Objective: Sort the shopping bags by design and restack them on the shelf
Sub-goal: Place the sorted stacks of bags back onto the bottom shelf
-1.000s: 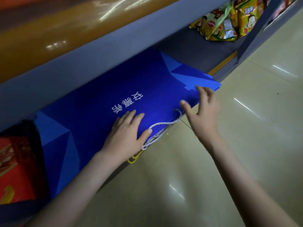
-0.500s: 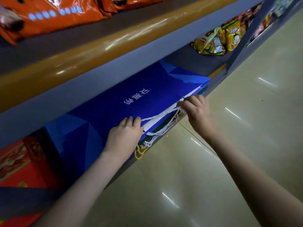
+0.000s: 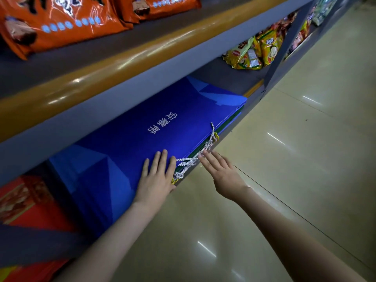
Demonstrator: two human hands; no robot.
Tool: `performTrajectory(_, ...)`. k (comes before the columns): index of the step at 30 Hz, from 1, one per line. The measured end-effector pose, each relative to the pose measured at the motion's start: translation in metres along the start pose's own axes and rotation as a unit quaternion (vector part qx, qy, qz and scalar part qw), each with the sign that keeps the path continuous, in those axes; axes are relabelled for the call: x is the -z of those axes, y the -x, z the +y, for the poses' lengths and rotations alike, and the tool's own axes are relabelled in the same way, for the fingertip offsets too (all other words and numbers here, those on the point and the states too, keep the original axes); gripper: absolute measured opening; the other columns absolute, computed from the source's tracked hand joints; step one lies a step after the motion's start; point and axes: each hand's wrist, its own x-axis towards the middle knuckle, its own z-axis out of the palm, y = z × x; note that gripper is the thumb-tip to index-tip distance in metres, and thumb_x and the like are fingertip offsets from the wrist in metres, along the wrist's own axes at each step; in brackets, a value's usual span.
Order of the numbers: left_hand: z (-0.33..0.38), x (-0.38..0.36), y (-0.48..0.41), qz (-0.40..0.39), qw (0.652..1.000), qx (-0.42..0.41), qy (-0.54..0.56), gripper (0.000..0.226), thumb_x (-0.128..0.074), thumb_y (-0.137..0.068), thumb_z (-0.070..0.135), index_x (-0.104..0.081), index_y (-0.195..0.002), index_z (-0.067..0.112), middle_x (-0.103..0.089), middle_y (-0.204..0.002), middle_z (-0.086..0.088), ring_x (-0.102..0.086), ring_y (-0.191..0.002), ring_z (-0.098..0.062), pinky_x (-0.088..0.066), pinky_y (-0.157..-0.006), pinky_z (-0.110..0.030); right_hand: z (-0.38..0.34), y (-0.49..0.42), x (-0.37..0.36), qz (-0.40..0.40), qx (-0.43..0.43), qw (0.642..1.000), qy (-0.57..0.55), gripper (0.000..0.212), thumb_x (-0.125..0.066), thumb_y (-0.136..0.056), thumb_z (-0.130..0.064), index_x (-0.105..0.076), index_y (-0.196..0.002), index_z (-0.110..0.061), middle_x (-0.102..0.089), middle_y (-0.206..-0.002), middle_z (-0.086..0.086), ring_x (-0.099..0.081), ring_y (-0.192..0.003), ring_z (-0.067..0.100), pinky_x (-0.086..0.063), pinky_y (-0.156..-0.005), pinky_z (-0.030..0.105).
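A flat stack of shopping bags lies on the low shelf (image 3: 252, 90), topped by a blue bag (image 3: 142, 127) with white characters. Green and blue edges of other bags (image 3: 230, 121) show under its front edge. White and yellow rope handles (image 3: 195, 159) hang out at the front. My left hand (image 3: 156, 178) rests flat on the blue bag's near edge, fingers straight. My right hand (image 3: 221, 171) is open at the stack's front edge, its fingertips at the rope handles.
Red boxes (image 3: 26, 204) sit left of the stack on the same shelf. Yellow-green snack packets (image 3: 254, 51) lie further right. Orange snack bags (image 3: 61, 19) fill the shelf above, behind an orange rail (image 3: 122, 60). Glossy beige floor (image 3: 295, 159) spreads to the right.
My right hand has let go of the bag edge and handles and moved left with fingers spread. The stack now lies flatter and further in on the shelf. The left hand stays on top.
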Motion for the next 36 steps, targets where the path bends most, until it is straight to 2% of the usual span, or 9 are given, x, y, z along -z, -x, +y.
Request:
performTrajectory(6,0.006,-0.006,0.002,0.064,0.998,-0.019,-0.008,0.091,-0.088,-0.056,0.018,-0.036,-0.129,0.013,-0.048,-0.136,-0.026,-0.05,-0.121,-0.044,-0.043,-0.093,-0.058,-0.018,-0.014,0.009,0.087,0.04,0.995,-0.034,0.064,-0.071,-0.063,-0.002,-0.056,-0.126,-0.007,-0.057,-0.127,0.009,-0.042,-0.12,0.024,-0.035,-0.097,0.037)
performTrajectory(11,0.009,-0.009,0.002,0.053,0.995,-0.065,-0.054,0.082,-0.087,-0.056,0.017,-0.054,-0.131,0.02,-0.037,-0.144,-0.028,-0.043,-0.129,-0.041,-0.039,-0.1,-0.052,-0.025,-0.013,0.003,0.056,0.028,0.998,-0.01,0.076,-0.078,-0.057,-0.014,-0.048,-0.127,-0.016,-0.056,-0.123,0.006,-0.042,-0.114,0.025,-0.027,-0.094,0.036)
performTrajectory(15,0.007,-0.009,0.009,0.037,0.985,-0.099,-0.139,0.068,-0.064,-0.083,0.025,-0.031,-0.141,0.017,-0.001,-0.154,-0.019,-0.021,-0.142,-0.037,-0.025,-0.11,-0.052,-0.024,-0.006,-0.003,0.038,0.016,0.999,0.013,0.085,-0.071,-0.059,-0.002,-0.04,-0.137,-0.018,-0.053,-0.131,0.008,-0.049,-0.122,0.031,-0.034,-0.098,0.04)
performTrajectory(18,0.007,-0.009,0.007,0.084,0.975,-0.133,-0.154,0.071,-0.054,-0.081,0.019,-0.021,-0.144,0.01,-0.025,-0.154,-0.009,-0.032,-0.139,-0.029,-0.029,-0.11,-0.05,-0.028,-0.002,-0.005,0.017,0.011,1.0,0.013,0.093,-0.067,-0.058,0.002,-0.034,-0.142,-0.017,-0.047,-0.141,0.009,-0.045,-0.129,0.033,-0.04,-0.1,0.047)
performTrajectory(21,0.01,-0.015,0.002,0.11,0.972,-0.143,-0.153,0.06,-0.057,-0.082,0.014,-0.041,-0.14,0.007,-0.049,-0.139,-0.012,-0.047,-0.127,-0.029,-0.038,-0.105,-0.044,-0.032,-0.001,-0.006,0.022,0.017,1.0,-0.006,0.091,-0.065,-0.057,0.003,-0.035,-0.142,-0.012,-0.046,-0.142,0.009,-0.043,-0.131,0.031,-0.039,-0.101,0.047)
performTrajectory(26,0.01,-0.017,0.001,0.125,0.97,-0.163,-0.128,0.036,-0.029,-0.088,0.005,-0.058,-0.108,0.006,-0.053,-0.115,-0.014,-0.05,-0.117,-0.034,-0.043,-0.099,-0.047,-0.036,0.005,-0.007,0.012,0.034,0.997,-0.072,0.089,-0.062,-0.06,0.002,-0.032,-0.143,-0.009,-0.042,-0.146,0.008,-0.039,-0.134,0.027,-0.035,-0.106,0.044)
performTrajectory(29,0.011,-0.015,0.002,0.134,0.971,-0.167,-0.109,0.031,-0.041,-0.085,0.008,-0.056,-0.112,0.008,-0.058,-0.109,-0.013,-0.045,-0.117,-0.034,-0.044,-0.098,-0.047,-0.034,0.007,-0.011,0.003,0.029,0.994,-0.102,0.088,-0.056,-0.066,-0.002,-0.025,-0.148,-0.013,-0.034,-0.151,0.006,-0.03,-0.138,0.025,-0.028,-0.109,0.043)
performTrajectory(33,0.01,-0.003,0.001,0.105,0.985,-0.138,-0.007,0.058,-0.072,-0.067,0.032,-0.056,-0.119,0.012,-0.055,-0.121,-0.016,-0.046,-0.117,-0.035,-0.04,-0.102,-0.051,-0.03,-0.003,0.0,0.114,0.004,0.978,-0.177,0.051,-0.044,-0.084,-0.016,-0.047,-0.135,-0.011,-0.051,-0.137,0.007,-0.037,-0.124,0.024,-0.031,-0.098,0.037)
performTrajectory(36,0.015,0.011,-0.004,0.142,0.984,-0.076,0.077,0.049,-0.056,-0.079,0.043,-0.06,-0.113,0.007,-0.051,-0.129,-0.02,-0.048,-0.118,-0.034,-0.037,-0.103,-0.053,-0.026,-0.017,0.017,0.221,-0.046,0.959,-0.172,0.033,-0.044,-0.093,-0.022,-0.056,-0.122,-0.011,-0.057,-0.123,0.009,-0.043,-0.108,0.025,-0.034,-0.09,0.037)
